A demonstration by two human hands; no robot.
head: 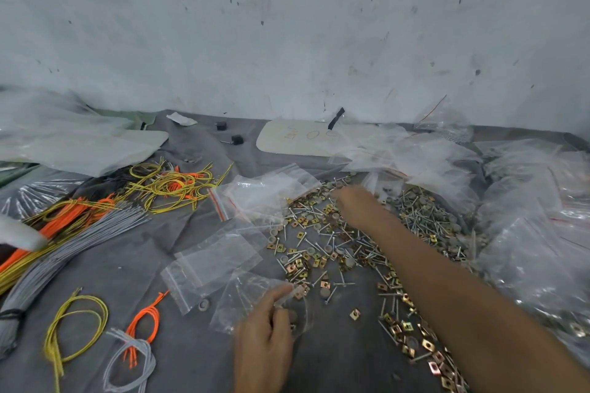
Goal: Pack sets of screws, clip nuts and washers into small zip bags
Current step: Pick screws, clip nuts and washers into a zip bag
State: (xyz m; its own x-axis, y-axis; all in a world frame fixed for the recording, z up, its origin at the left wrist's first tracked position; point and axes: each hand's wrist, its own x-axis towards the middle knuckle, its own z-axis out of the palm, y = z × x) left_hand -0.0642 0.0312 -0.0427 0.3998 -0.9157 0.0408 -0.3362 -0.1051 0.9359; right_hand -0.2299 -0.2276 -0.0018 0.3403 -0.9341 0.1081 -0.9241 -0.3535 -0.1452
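On grey cloth, crinkly clear zip bag pinched in left hand; right hand blurred, hold unclear.

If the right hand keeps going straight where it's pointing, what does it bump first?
Probably the loose washers just beyond the right hand, then maybe the clear zip bag; depth is unclear.

This looks like a small workshop packing bench. A worktable draped in creased dark grey cloth stands against a stained, scuffed whitish wall. Loose hardware lies in bulk on the cloth: slim silver screws, square brass-coloured clip nuts and round grey washers. Around it lie small clear plastic zip bags with red seal strips, bundles of yellow, orange and grey wire, and heaps of clear plastic bags at the right.
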